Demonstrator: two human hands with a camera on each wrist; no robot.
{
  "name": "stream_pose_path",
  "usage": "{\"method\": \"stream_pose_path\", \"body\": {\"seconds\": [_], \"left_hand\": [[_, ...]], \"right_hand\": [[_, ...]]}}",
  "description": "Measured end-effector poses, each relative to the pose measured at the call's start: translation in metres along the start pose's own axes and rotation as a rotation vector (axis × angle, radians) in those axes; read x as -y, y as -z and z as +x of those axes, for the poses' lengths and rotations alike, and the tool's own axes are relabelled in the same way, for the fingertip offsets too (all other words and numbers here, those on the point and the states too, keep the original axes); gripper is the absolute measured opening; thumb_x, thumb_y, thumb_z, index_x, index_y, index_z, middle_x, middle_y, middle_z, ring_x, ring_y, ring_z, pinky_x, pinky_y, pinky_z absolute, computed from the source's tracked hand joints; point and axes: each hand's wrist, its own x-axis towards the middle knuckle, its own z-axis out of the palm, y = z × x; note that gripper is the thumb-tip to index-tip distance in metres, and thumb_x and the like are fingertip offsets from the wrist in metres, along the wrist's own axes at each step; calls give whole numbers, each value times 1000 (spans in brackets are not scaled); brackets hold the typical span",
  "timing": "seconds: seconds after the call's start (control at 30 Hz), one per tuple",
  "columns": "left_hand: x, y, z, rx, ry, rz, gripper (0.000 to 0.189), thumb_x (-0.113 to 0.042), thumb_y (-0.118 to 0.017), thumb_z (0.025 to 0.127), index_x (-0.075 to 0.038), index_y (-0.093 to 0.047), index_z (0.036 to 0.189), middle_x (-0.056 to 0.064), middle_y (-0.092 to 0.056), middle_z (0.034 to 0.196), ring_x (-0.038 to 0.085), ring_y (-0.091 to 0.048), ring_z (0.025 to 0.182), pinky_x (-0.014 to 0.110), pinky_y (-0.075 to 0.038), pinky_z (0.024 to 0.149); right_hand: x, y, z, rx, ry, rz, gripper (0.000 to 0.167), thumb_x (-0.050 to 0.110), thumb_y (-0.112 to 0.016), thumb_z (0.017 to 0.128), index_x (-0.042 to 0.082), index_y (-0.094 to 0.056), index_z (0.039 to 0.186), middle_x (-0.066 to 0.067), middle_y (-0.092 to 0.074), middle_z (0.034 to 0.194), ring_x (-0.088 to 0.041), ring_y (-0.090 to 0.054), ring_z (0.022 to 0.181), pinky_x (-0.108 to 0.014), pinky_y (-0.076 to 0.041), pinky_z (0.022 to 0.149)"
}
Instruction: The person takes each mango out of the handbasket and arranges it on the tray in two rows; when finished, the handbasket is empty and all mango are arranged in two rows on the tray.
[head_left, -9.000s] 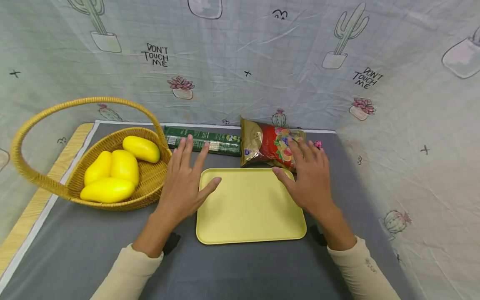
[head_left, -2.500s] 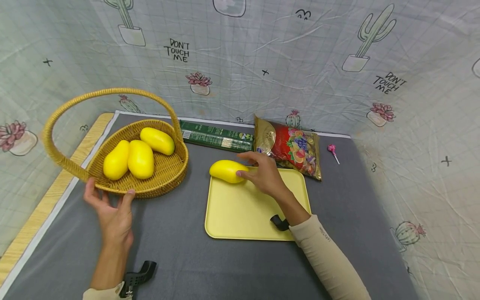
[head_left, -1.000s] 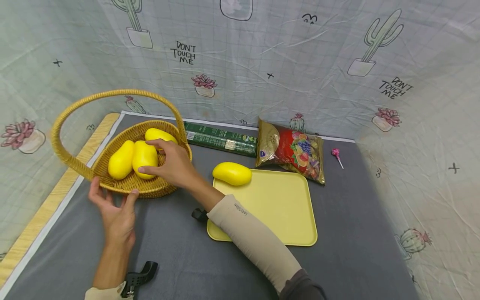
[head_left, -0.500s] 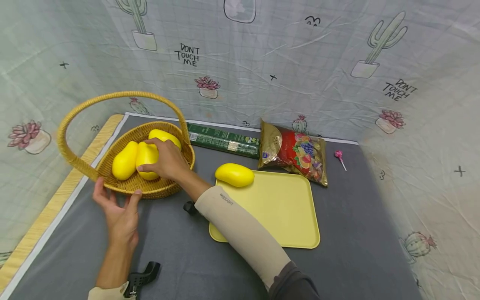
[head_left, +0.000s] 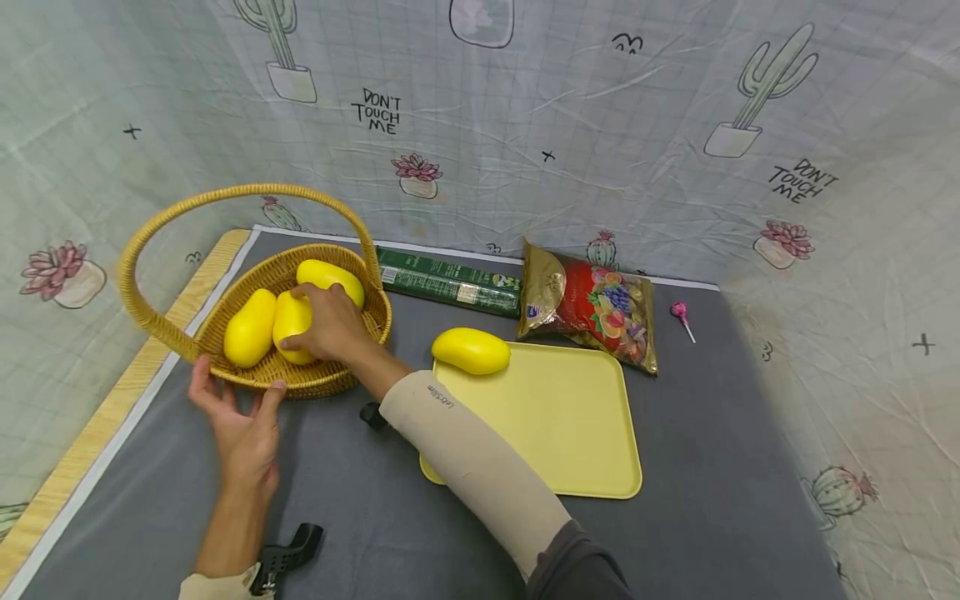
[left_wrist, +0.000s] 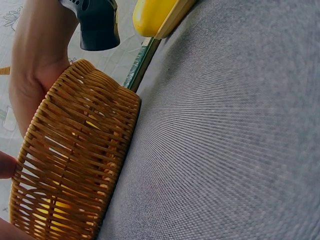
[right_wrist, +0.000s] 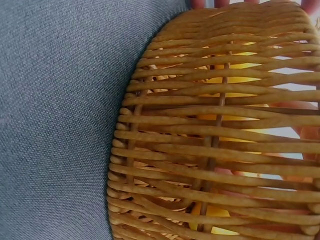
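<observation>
Okay, so the right hand [head_left: 336,327] reaches down into a golden-yellow oval wicker basket [head_left: 330,385] with a tall hooped handle, thumb on one side and fingers on the other of a smooth, plump yellow mango-shaped fruit [head_left: 291,315], the middle one of three in there. Looks like a proper pinch, though the hand hides part of the fruit. A second yellow fruit [head_left: 249,329] lies to its left and a third yellow fruit [head_left: 330,273] sits behind, close to those knuckles. The left hand [head_left: 243,437] has fingers and thumb against the basket's near outer wall; can't tell if they actually curl round it or just brace it. A fourth yellow fruit [head_left: 472,351] rests on the far left corner of a pale yellow rectangular tray [head_left: 562,425]. Handling-wise, the skin is glossy, so it's probably a bit slippery, and it looks firm, maybe even a plastic fake, so likely light and hard to bruise. Best hold is probably across the fattest part, thumb opposite the fingers, because the tapered ends could squirt out or roll. The wicker seems light and slightly springy, so it could slide if nudged; low on the wall near the rim seems a decent spot to steady it.
</observation>
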Motion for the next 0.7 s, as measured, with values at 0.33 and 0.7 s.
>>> {"method": "stream_pose_path", "body": {"seconds": [0.33,0.7], "left_hand": [[-1,-3,-4,1,9,28,94,11,-66,97,-34,-14,161,-7,0,175,12,-10,162,42,-22,129],[-1,-2,-2,-7,13,20,96,11,-66,96,-32,-12,162,-2,-2,175,13,-14,160,39,-22,128]], "right_hand": [[-8,10,-13,4,43,64,77,48,-90,84,39,-55,152,13,-62,140,-7,-52,125,-21,-46,93],[-12,32,-37,-44,152,200,80,40,-90,85,35,-53,156,2,-58,133,-8,-54,107,-15,-42,84]]}}
